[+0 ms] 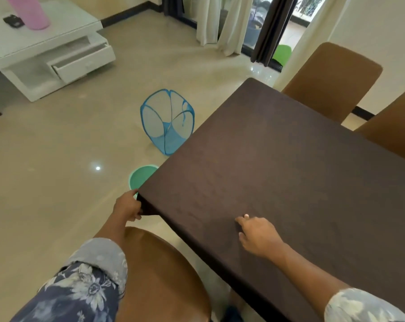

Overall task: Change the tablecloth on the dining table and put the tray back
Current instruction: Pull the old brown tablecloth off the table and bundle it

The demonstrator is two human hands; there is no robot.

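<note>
**Item: tablecloth** [278,170]. Dark brown, lying flat and nearly crease-free over the whole visible top of the dining bench [229,277], its edge turned down over the near side and the near-left corner.

**Left hand** [127,206]. At the near-left corner, fingers curled round the hanging corner of the cloth, thumb on the outer face – a firm pinch.

**Right hand** [259,237]. On the bench top just inside the near edge; fingers mostly extended and lying on the fabric, holding nothing, forefinger pointing across the surface.

**Tray.** Not in view.

**Surroundings.** Blue mesh hamper [167,122] upright on the floor beyond the corner, seemingly empty; green basin [142,176] on the floor, partly hidden by the bench corner; brown chair [164,270] just beside the near edge, two more on the far side [331,82]; white drawer unit [80,63] well apart, one drawer open.

**Step in hand (judged).** Work on the cloth's corner – either lifting it for removal or seating it. Which one cannot be told from this view.

**Next move (judged).** If removing: peel the corner up and draw the cloth towards the hamper side, with the right hand coming off the fabric. If fitting: pull the corner taut, smooth outward, then fetch the tray.
</note>
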